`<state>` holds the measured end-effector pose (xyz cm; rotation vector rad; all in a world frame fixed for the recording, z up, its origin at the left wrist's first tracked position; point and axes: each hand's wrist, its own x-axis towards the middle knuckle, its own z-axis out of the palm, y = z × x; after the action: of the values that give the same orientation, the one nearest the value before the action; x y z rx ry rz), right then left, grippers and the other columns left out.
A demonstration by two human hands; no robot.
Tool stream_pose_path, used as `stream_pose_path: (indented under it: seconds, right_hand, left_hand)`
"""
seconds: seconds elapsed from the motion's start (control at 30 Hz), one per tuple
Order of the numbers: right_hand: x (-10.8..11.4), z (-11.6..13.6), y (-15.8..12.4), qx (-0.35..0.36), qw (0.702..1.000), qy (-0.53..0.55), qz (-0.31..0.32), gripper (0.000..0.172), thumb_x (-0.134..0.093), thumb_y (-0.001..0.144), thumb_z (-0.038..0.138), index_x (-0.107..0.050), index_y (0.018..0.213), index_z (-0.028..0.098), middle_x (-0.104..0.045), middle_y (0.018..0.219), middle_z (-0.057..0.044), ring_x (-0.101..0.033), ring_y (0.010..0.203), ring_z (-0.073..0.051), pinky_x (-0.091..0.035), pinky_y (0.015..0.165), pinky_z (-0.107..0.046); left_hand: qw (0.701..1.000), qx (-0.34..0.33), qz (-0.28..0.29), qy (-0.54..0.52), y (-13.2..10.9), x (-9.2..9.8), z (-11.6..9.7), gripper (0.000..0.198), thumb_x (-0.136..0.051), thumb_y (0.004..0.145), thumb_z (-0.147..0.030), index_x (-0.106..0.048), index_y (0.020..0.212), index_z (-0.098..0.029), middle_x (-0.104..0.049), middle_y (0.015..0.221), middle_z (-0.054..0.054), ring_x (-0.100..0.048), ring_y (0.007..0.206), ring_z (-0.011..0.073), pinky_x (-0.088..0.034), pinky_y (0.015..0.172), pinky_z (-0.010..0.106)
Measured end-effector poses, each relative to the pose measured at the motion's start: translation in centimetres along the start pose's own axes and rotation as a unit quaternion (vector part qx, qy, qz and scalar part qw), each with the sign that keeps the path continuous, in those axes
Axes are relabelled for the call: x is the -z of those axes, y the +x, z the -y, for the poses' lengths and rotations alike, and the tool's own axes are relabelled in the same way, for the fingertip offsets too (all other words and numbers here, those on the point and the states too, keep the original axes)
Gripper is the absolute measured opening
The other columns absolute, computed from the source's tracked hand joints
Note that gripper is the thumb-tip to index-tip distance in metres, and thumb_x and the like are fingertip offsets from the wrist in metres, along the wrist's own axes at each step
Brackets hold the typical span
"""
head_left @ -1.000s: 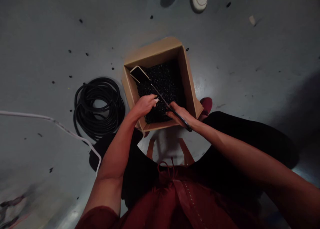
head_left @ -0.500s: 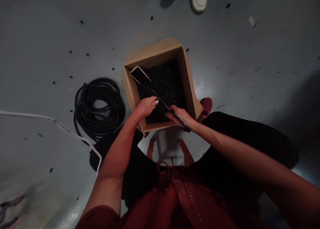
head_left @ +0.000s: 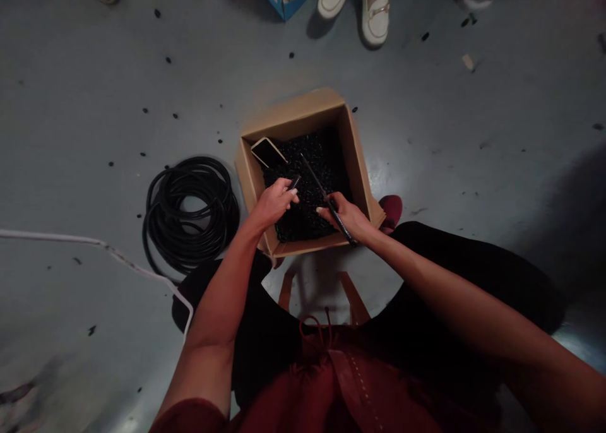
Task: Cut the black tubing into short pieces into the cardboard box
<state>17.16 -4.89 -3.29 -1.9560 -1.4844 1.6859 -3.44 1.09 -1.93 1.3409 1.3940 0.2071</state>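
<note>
While above the box (head_left: 294, 116), tube stub (head_left: 295, 182) between fingers (head_left: 286, 189)

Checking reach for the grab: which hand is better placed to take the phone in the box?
Left, probably: the left hand is nearer the phone and holds only a short ribbed black piece. The right hand is farther off, gripping a long thin black tool.

Scuffed grey floor (head_left: 426, 105) with black specks (head_left: 425, 36)
</note>
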Motion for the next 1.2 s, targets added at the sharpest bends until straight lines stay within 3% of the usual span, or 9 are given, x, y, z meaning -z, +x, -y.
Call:
stream_pose_path:
  seconds: [0.1,0.33,0.93,1.2]
  right_hand:
    - [0.1,0.4,-0.2,0.001,1.0,0.008,0.0,0.048,-0.053,0.086,0.058,-0.051,0.115,0.021,-0.066,0.086,-0.005,-0.063,0.077,-0.023,-0.045,0.07,-0.033]
    - [0.2,1.2,-0.8,0.008,1.0,0.002,0.021,0.052,-0.053,0.085,0.058,-0.051,0.12,0.02,-0.067,0.094,-0.008,-0.064,0.086,-0.025,-0.046,0.074,-0.035]
    - [0.6,1.0,-0.8,0.068,0.996,-0.039,0.049,0.066,-0.057,0.082,0.062,-0.046,0.127,0.015,-0.065,0.104,-0.013,-0.062,0.089,-0.027,-0.044,0.078,-0.037]
    - [0.7,1.0,-1.0,0.076,0.994,-0.05,0.068,0.061,-0.058,0.083,0.06,-0.047,0.124,0.016,-0.066,0.106,-0.012,-0.063,0.092,-0.026,-0.044,0.079,-0.036]
  left_hand:
    - [1.0,-0.002,0.005,-0.003,0.0,0.0,0.0,0.026,-0.049,0.091,-0.028,-0.059,0.11,-0.015,-0.07,0.087,0.005,-0.054,0.065,0.0109,-0.045,0.064,0.025]
    - [1.0,-0.026,-0.016,0.0,0.1,0.1,0.0,0.04,-0.049,0.091,-0.033,-0.06,0.124,-0.012,-0.066,0.078,0.003,-0.056,0.065,0.0114,-0.046,0.065,0.024]
    - [1.0,-0.029,0.003,0.006,0.0,1.0,-0.1,0.05,-0.05,0.09,-0.035,-0.061,0.131,-0.008,-0.062,0.075,0.001,-0.05,0.063,0.0102,-0.043,0.064,0.024]
    - [0.999,-0.03,0.015,-0.004,-0.1,1.0,-0.2,0.046,-0.052,0.089,-0.036,-0.064,0.124,-0.009,-0.063,0.074,0.002,-0.051,0.064,0.0108,-0.042,0.062,0.024]
